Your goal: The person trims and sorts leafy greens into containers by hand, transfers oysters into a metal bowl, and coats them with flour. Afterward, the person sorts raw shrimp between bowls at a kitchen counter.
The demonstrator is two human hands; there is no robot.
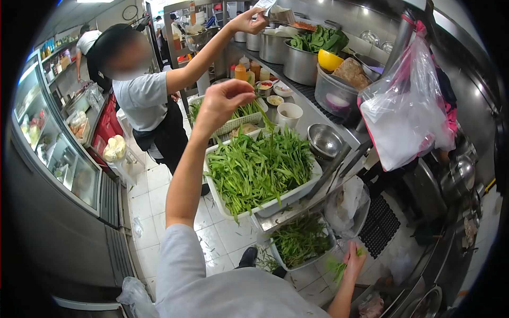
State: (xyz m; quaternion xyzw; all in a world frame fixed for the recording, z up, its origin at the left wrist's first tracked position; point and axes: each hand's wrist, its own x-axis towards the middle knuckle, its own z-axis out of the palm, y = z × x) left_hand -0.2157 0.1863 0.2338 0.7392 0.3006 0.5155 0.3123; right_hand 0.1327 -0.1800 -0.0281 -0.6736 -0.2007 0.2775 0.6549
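Note:
My left hand is raised over the near side of a white tray heaped with cut green leafy stems. Its fingers are curled together, and green stems hang just beside the fingertips; what it pinches is hard to make out. Low at the right, my right hand is closed around a few green leaves. Between the hands, a lower tub holds more greens, below the counter's edge.
A co-worker stands at the left, one arm stretched toward the shelf. Metal pots, a steel bowl and a white cup are at the back. Plastic bags hang at the right. A glass-door fridge lines the left.

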